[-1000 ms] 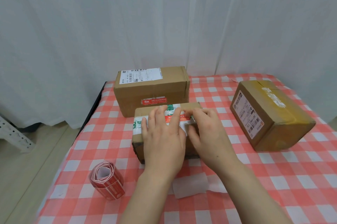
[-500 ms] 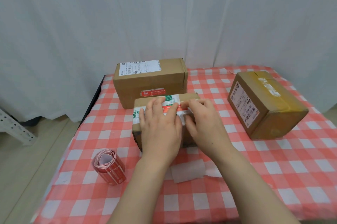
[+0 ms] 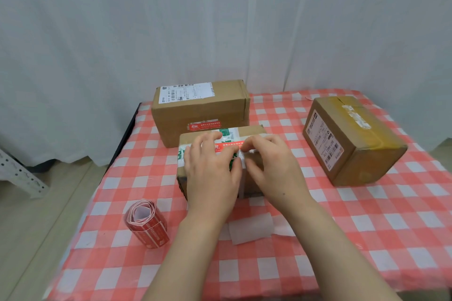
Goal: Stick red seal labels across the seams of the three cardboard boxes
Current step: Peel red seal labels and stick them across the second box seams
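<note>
At the table's (image 3: pixel 342 227) middle, the flat left hand (image 3: pixel 210 173) presses a red seal label (image 3: pixel 228 146) onto the middle box (image 3: pixel 252 130); whether the right hand (image 3: pixel 271 166) pinches or only presses its end, I cannot tell. The right-edge box (image 3: pixel 362 144) looks unsealed, the back-edge box (image 3: pixel 200 109) already sealed.

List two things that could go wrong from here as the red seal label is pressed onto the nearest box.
1. The red seal label lies partly over green-printed tape on the nearest box; pressed unevenly by the left hand and right hand, it might crease or lift at an end.
2. The roll of labels sits close beside the left forearm, toward the left edge of the table; drawing the arm back could knock it off.
</note>
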